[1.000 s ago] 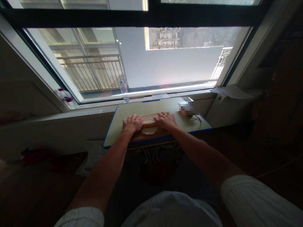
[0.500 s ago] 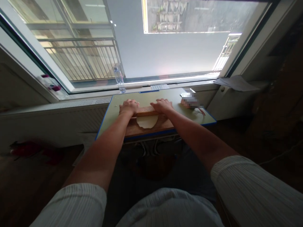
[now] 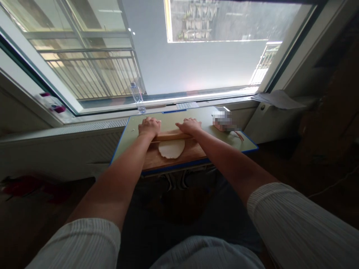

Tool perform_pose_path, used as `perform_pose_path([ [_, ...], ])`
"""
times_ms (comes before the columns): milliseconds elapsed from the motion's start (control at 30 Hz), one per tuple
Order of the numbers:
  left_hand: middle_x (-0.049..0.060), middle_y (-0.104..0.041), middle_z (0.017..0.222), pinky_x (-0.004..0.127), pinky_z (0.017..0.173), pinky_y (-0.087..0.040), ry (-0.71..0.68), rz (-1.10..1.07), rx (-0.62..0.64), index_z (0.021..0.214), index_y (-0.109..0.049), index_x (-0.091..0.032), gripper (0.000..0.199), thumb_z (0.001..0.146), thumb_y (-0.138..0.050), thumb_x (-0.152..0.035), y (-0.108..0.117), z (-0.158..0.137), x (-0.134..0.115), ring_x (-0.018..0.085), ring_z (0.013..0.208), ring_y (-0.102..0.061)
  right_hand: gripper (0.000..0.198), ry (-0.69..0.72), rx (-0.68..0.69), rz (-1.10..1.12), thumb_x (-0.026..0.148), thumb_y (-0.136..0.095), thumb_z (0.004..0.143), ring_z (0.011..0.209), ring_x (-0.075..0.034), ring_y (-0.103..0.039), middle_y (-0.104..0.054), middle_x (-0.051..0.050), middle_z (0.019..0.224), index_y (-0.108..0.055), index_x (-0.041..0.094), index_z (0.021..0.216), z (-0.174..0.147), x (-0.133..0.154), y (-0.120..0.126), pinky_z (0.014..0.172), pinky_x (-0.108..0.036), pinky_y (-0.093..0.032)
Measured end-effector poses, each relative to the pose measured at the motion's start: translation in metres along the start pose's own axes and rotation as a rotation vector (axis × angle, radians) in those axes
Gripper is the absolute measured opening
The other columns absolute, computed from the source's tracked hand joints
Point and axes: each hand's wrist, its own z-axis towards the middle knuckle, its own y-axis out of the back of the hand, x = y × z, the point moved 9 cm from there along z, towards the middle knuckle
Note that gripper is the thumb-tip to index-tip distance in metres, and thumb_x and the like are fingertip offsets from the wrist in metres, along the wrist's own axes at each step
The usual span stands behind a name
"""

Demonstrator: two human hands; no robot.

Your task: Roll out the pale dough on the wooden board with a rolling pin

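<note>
A wooden rolling pin point(image 3: 170, 135) lies crosswise over a flat, pale sheet of dough point(image 3: 171, 150). My left hand point(image 3: 149, 127) is curled over the pin's left end. At the other end, my right hand point(image 3: 191, 126) grips the pin, its thumb side turned inward. The dough's rounded near part shows in front of the pin; its far part is hidden. Beneath it is a brown wooden board point(image 3: 151, 158), partly covered by my forearms.
The board rests on a light green table point(image 3: 129, 130) with blue edging. On its right is a blurred-out object point(image 3: 223, 122). A clear bottle point(image 3: 137, 99) stands by the window, and a purple-capped bottle point(image 3: 53, 102) sits at the sill's left. Papers point(image 3: 277, 99) lie on the right.
The rolling pin has moved slightly away from me over the dough, and more of the dough shows in front of it. Both hands stay on the pin. The view has shifted a little.
</note>
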Motion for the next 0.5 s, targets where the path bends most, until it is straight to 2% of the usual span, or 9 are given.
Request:
perform_pose_path([
  [267, 0.017, -0.050, 0.169, 0.059, 0.123, -0.040, -0.093, 0.006, 0.254, 0.157, -0.059, -0.028, 0.066, 0.106, -0.032, -0.060, -0.022, -0.014, -0.001, 0.038, 0.153, -0.047, 0.085, 0.034, 0.006, 0.022, 0.078, -0.041, 0.100, 0.151, -0.044, -0.046, -0.057, -0.022, 0.163, -0.063, 0.016, 0.154, -0.027, -0.001, -0.005, 0.125, -0.069, -0.030],
  [400, 0.013, -0.041, 0.177, 0.066, 0.125, -0.035, -0.076, 0.001, 0.301, 0.163, -0.053, -0.034, 0.068, 0.105, -0.032, -0.064, -0.027, -0.022, 0.002, 0.040, 0.159, -0.041, 0.082, 0.038, 0.015, -0.008, 0.078, -0.040, 0.101, 0.148, -0.044, -0.049, -0.058, -0.021, 0.161, -0.065, 0.019, 0.152, -0.037, 0.000, -0.006, 0.122, -0.068, -0.032],
  [500, 0.014, -0.043, 0.176, 0.070, 0.123, -0.036, -0.137, 0.028, 0.292, 0.163, -0.053, -0.033, 0.071, 0.104, -0.031, -0.066, -0.026, -0.029, -0.002, 0.042, 0.158, -0.042, 0.074, 0.039, 0.006, -0.025, 0.074, -0.038, 0.104, 0.145, -0.042, -0.051, -0.060, -0.021, 0.159, -0.067, 0.023, 0.150, -0.050, 0.001, -0.004, 0.120, -0.066, -0.033],
])
